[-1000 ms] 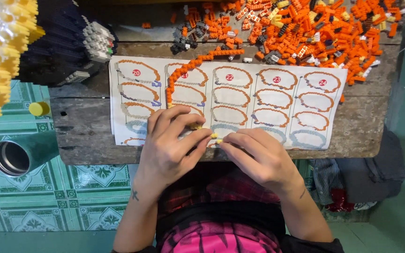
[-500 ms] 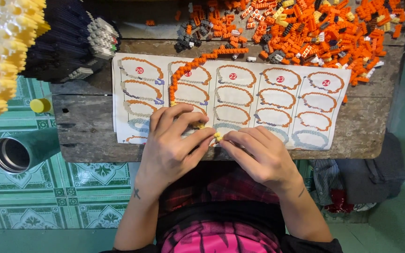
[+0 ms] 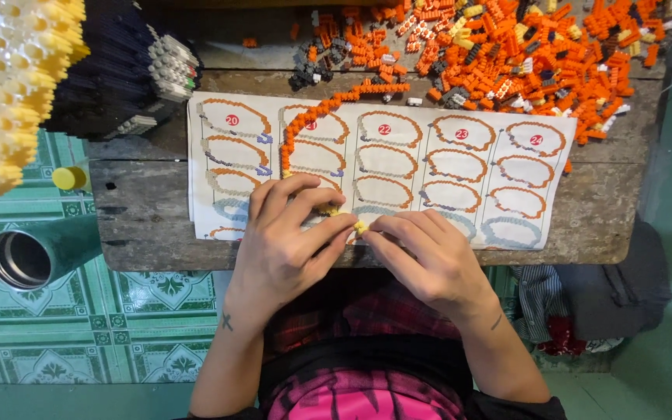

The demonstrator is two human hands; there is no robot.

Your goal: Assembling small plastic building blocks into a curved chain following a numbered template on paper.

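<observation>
Clearly tiny, light and rigid, the pale yellow brick piece (image 3: 360,226) is pinched between left hand (image 3: 285,249) and right hand (image 3: 429,260) fingertips over the instruction sheet (image 3: 445,167); it likely slips easily, best gripped by its edges.

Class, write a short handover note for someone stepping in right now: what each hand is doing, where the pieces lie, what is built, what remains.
Left hand and right hand pinch small yellow bricks together over the instruction sheet.
A curved orange brick strip lies assembled on the sheet.
Loose orange bricks are heaped at the wooden table far edge, unused.
A large yellow and dark model stands at left.
</observation>
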